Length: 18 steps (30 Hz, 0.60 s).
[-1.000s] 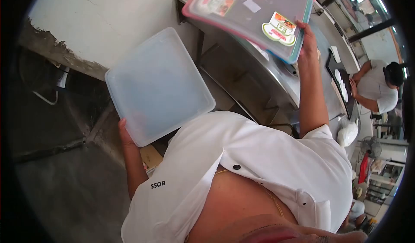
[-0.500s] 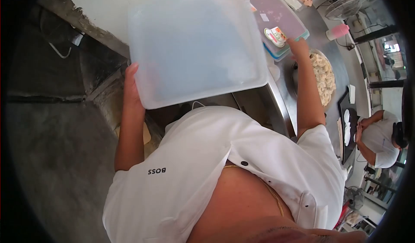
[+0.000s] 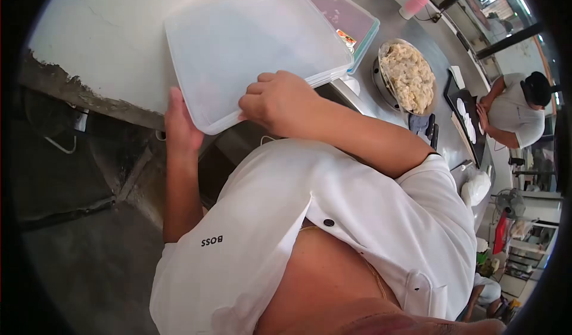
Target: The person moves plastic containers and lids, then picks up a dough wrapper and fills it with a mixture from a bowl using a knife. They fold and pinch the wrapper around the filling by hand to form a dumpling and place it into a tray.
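Observation:
A wide, flat, translucent plastic container (image 3: 256,37) is held tilted in front of me, its far part near the wall. My left hand (image 3: 180,123) grips its left side near the corner, thumb up along the edge, other fingers mostly hidden. My right hand (image 3: 280,102) lies over the near edge with its fingers curled against the plastic. Just beyond the right side, a stack of containers with a pinkish lid (image 3: 342,16) stands on the steel counter, a colourful label (image 3: 345,39) partly covered on it.
A metal bowl heaped with pale, lumpy food (image 3: 408,78) sits on the steel counter (image 3: 438,52). Further right are a pink-capped bottle (image 3: 414,5), a black tray with white pieces (image 3: 466,120) and a co-worker (image 3: 512,108). The rough wall edge (image 3: 89,93) is at the left.
My right hand has left the labelled stack on the counter and come left onto the container's near edge. My left hand keeps its hold; the container is tilted differently. The view has turned.

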Each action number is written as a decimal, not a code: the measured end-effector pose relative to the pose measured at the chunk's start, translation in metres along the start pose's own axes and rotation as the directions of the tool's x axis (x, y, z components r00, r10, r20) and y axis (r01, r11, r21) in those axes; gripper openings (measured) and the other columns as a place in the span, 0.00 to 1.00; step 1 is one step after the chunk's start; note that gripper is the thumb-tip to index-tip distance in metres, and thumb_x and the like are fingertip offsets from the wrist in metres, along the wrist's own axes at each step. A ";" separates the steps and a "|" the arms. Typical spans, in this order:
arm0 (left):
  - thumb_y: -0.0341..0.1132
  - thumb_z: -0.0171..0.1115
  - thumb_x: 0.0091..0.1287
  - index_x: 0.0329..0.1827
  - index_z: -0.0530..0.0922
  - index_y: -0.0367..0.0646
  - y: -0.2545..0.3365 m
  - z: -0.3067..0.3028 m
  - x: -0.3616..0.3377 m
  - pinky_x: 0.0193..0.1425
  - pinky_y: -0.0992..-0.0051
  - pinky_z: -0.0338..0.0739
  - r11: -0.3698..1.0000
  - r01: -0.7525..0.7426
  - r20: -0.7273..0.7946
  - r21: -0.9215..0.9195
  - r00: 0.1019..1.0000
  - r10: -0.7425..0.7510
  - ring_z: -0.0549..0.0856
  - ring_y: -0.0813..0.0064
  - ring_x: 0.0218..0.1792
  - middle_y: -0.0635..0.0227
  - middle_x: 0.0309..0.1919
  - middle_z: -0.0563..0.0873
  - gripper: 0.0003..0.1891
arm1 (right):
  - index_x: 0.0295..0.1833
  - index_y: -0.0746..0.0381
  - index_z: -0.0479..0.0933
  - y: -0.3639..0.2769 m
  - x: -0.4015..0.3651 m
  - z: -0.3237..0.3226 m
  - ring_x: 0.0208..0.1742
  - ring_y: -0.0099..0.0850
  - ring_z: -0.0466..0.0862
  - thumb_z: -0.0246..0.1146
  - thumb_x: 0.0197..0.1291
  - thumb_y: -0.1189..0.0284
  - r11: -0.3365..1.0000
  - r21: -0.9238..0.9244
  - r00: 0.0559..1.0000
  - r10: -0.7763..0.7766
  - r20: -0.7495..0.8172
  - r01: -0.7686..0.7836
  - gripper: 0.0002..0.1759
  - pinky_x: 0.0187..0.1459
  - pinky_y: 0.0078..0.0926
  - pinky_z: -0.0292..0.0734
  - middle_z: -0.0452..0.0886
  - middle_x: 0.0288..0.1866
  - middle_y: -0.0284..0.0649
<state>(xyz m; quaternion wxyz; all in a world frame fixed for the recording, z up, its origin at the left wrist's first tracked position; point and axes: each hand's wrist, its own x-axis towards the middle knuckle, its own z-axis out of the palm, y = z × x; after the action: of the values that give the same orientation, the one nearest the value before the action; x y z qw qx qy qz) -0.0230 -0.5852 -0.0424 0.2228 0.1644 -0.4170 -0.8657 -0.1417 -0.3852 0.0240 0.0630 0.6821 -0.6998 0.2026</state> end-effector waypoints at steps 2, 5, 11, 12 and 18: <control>0.56 0.63 0.67 0.75 0.58 0.39 -0.002 -0.009 -0.008 0.62 0.60 0.77 0.998 -0.062 0.176 -0.012 0.982 0.064 0.76 0.62 0.65 0.60 0.66 0.73 0.42 | 0.33 0.58 0.76 0.000 0.000 -0.004 0.34 0.37 0.79 0.67 0.59 0.65 1.000 0.016 1.000 0.020 -0.021 -0.020 0.10 0.34 0.37 0.73 0.78 0.29 0.35; 0.57 0.67 0.63 0.80 0.46 0.46 -0.002 -0.013 -0.020 0.69 0.54 0.72 0.998 -0.044 0.331 0.045 0.943 0.026 0.68 0.60 0.72 0.63 0.74 0.63 0.51 | 0.32 0.59 0.76 -0.002 0.001 -0.005 0.34 0.38 0.79 0.68 0.58 0.66 0.997 0.057 0.997 0.054 -0.055 -0.051 0.10 0.33 0.38 0.74 0.78 0.28 0.35; 0.50 0.73 0.59 0.80 0.45 0.45 0.006 -0.009 -0.028 0.70 0.54 0.70 1.000 0.003 0.348 -0.010 0.938 0.000 0.69 0.58 0.71 0.59 0.72 0.64 0.54 | 0.31 0.60 0.77 -0.009 0.005 -0.005 0.34 0.40 0.79 0.69 0.56 0.67 0.989 0.114 0.992 0.101 -0.074 -0.092 0.09 0.33 0.39 0.75 0.79 0.28 0.37; 0.50 0.73 0.58 0.80 0.45 0.45 0.007 -0.008 -0.027 0.70 0.53 0.70 1.000 0.003 0.364 -0.016 0.932 0.003 0.69 0.58 0.71 0.59 0.72 0.64 0.54 | 0.31 0.60 0.78 -0.009 0.006 -0.005 0.34 0.40 0.80 0.69 0.57 0.68 0.988 0.126 0.992 0.101 -0.070 -0.092 0.09 0.33 0.38 0.75 0.79 0.28 0.37; 0.44 0.67 0.60 0.79 0.48 0.52 0.007 -0.014 -0.024 0.62 0.54 0.78 0.998 0.054 0.412 -0.035 0.911 -0.035 0.73 0.57 0.67 0.60 0.70 0.66 0.47 | 0.31 0.61 0.77 -0.012 0.010 -0.008 0.34 0.40 0.80 0.70 0.56 0.69 0.974 0.193 0.987 0.134 -0.088 -0.115 0.10 0.34 0.38 0.76 0.79 0.28 0.38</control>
<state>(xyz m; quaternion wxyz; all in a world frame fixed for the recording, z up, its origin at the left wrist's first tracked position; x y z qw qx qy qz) 0.0055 -0.5861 -0.0431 0.1143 -0.0169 -0.4307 -0.8951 -0.1322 -0.3915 0.0377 0.0211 0.6285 -0.7151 0.3051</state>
